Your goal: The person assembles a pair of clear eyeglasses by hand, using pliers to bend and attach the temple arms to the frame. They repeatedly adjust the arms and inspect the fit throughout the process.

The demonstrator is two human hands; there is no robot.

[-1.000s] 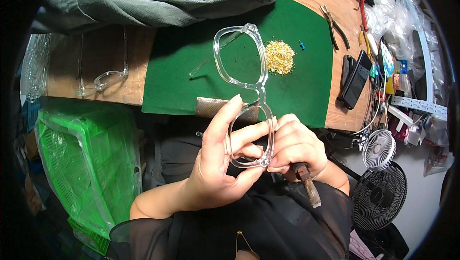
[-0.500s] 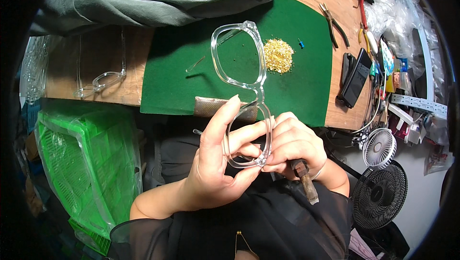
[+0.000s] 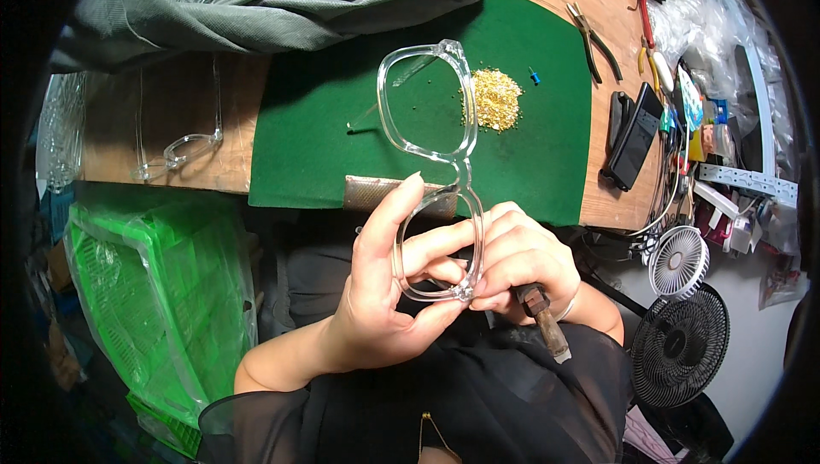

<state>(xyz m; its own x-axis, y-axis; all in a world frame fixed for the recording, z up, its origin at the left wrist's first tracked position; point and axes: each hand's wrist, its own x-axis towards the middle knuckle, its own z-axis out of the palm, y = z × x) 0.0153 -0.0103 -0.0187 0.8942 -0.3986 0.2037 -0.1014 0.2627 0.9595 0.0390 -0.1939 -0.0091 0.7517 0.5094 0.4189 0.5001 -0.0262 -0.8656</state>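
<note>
A clear plastic eyeglass frame (image 3: 385, 96) stands on end over the green mat, its lens rims one above the other, with no tinted lenses visible. My left hand (image 3: 380, 302) grips the lower rim, thumb and fingers around it and through its opening. At that rim's lower right corner, the fingertips of my right hand (image 3: 525, 259) press close to the hinge area. My right hand is also wrapped round a dark hand tool (image 3: 544, 325), whose worn, blocky end sticks out toward me; its kind and its other end are hidden.
Gold-coloured small parts (image 3: 496, 100) lie heaped on the green mat (image 3: 316, 148), near a blue pin (image 3: 535, 77). Pliers (image 3: 591, 41) and a black phone (image 3: 636, 135) rest to the right. Another clear frame (image 3: 192, 149) is at left. A grey cloth (image 3: 282, 11) covers the back; a green crate (image 3: 162, 310) stands lower left.
The glasses have tilted slightly in my hands, and the thin temple end at the left has shifted a little right and down. Both hands keep their holds.
</note>
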